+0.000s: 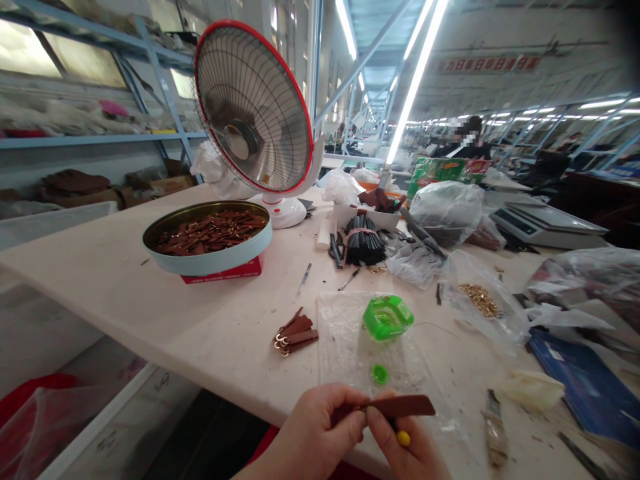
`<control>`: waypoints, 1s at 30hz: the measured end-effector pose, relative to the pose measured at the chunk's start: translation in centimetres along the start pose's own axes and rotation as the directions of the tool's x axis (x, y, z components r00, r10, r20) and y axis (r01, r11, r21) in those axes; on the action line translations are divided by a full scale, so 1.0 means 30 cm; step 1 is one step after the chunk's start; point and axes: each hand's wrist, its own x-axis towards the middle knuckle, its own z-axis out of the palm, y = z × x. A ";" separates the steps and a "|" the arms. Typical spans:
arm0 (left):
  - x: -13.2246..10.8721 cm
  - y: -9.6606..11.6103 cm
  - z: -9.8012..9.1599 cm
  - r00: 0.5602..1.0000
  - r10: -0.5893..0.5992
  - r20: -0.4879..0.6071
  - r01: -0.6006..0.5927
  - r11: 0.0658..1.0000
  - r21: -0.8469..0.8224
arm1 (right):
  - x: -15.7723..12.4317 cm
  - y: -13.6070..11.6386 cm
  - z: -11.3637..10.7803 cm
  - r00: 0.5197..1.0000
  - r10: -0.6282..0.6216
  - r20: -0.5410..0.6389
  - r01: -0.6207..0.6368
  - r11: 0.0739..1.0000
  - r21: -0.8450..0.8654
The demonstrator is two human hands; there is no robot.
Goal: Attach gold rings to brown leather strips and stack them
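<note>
My left hand (pixel 320 430) and my right hand (pixel 407 450) meet at the table's front edge, both pinching a brown leather strap (pixel 405 405). The strap's wide end points right; its narrow end is hidden between my fingers. A yellow tip (pixel 403 438) pokes out by my right hand, and I cannot make out the rest of that object. Just beyond lie a small green cap (pixel 380 374) and a green plastic container (pixel 388 317) on a clear plastic sheet (pixel 340 340). To the left is a small pile of brown leather straps with gold rings (pixel 296 332).
A round tin (pixel 210 263) full of brown straps rests on a red box (pixel 225 273). Behind it stands a red-rimmed fan heater (pixel 255 107). Bundled black strips (pixel 365 243), a bag of gold hardware (pixel 479 300), a taped knife (pixel 495 430) and a blue folder (pixel 585 380) lie around.
</note>
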 end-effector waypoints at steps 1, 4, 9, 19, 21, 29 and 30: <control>0.009 -0.007 0.002 1.000 -0.013 -0.007 0.013 1.000 -0.022 | 0.008 0.003 -0.002 1.000 -0.010 0.021 0.010 1.000 -0.006; 0.040 -0.032 0.009 0.998 -0.039 -0.046 0.037 0.999 -0.032 | 0.030 -0.003 -0.017 0.997 -0.003 0.078 0.005 1.000 -0.031; 0.096 -0.049 0.010 0.993 -0.101 -0.068 0.093 0.989 -0.117 | 0.094 0.003 -0.100 1.000 0.014 -0.004 -0.014 0.999 -0.037; 0.186 -0.081 -0.002 0.966 -0.250 -0.074 0.217 0.928 -0.304 | 0.216 0.181 -0.154 0.920 0.246 -0.304 -0.197 0.963 0.183; 0.196 -0.086 -0.006 0.964 -0.248 -0.098 0.210 0.932 -0.295 | 0.226 0.202 -0.143 0.927 0.239 -0.290 -0.187 0.963 0.195; 0.188 -0.098 0.002 0.965 -0.224 -0.136 0.187 0.952 -0.245 | 0.235 0.271 -0.130 0.941 0.233 -0.247 -0.179 0.959 0.221; 0.185 -0.096 0.005 0.964 -0.227 -0.137 0.189 0.951 -0.243 | 0.234 0.274 -0.130 0.939 0.233 -0.254 -0.175 0.957 0.232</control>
